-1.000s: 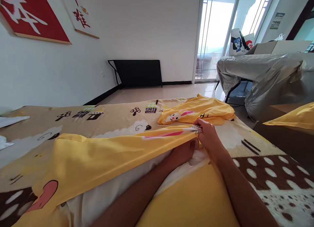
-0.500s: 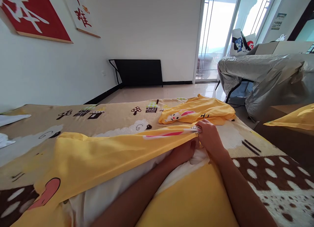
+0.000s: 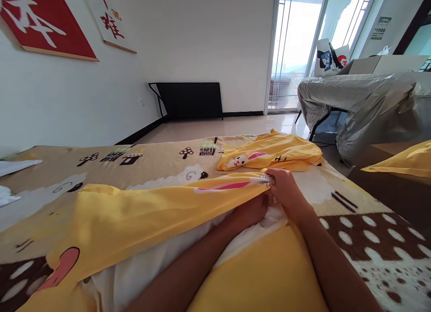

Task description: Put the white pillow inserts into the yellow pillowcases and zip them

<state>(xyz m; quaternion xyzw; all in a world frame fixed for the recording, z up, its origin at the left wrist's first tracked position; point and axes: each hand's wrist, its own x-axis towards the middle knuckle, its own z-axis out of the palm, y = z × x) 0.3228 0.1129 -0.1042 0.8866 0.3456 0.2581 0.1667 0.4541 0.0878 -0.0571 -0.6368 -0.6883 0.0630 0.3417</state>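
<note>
Cover lay across bed, white pillow partly inside. Right hand fingers pinched cover's open edge at 1 o'clock. Left hand was under that edge; fingers hidden, grip unclear. Judged approx. half done: near end uncovered.

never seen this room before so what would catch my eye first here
Most striking is the big yellow cartoon-print fabric cover spread across the foreground, its far corner pinched by the right hand while the left hand reaches under it onto the white pillow inside. Beyond lies a crumpled yellow rabbit-print cloth on the tan sheep-patterned blanket. A red wall panel with white characters hangs upper left.
</note>
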